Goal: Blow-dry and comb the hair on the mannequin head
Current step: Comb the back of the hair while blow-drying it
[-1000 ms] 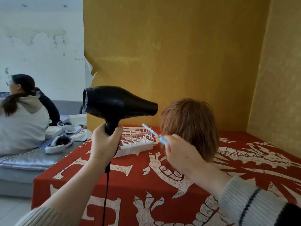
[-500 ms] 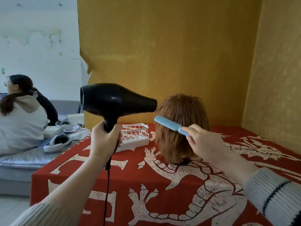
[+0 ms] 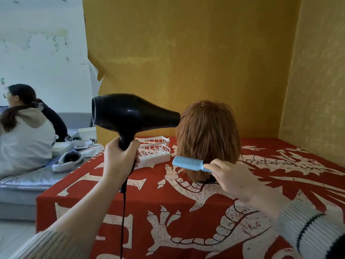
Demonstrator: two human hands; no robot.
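- The mannequin head (image 3: pixel 208 135) stands upright on the red cloth with white dragon print (image 3: pixel 186 212), toward the back of the table and close to the yellow wall (image 3: pixel 186 53). Its reddish-brown hair hangs straight down all round, so I see only hair and a bit of dark base at the bottom.
- My right hand (image 3: pixel 234 177) pinches the handle of the blue comb (image 3: pixel 188 163), fingers curled round it. The comb lies nearly level against the lower left side of the hair, its free end sticking out to the left past the hair.
- My left hand (image 3: pixel 119 159) is wrapped tight round the handle of the black hair dryer (image 3: pixel 130 114). The dryer is held level, nozzle pointing right, its mouth just beside the upper left side of the hair; whether it touches the hair I cannot tell.
- The dryer's black cord (image 3: pixel 122 221) drops straight down from the handle, in front of the cloth.
- Both my forearms come in from below, each in a pale ribbed sleeve; the right cuff (image 3: pixel 306 228) has a dark stripe.
- A white wire basket (image 3: pixel 155 151) sits on the cloth behind my left hand, to the left of the head and apart from it.
- Off the table's left edge is a grey cushioned seat (image 3: pixel 22 182) with a white headset (image 3: pixel 68 159) lying on it.
- A person in a pale hooded top (image 3: pixel 24 139) sits there, turned away from me, before a white wall (image 3: pixel 41 43).
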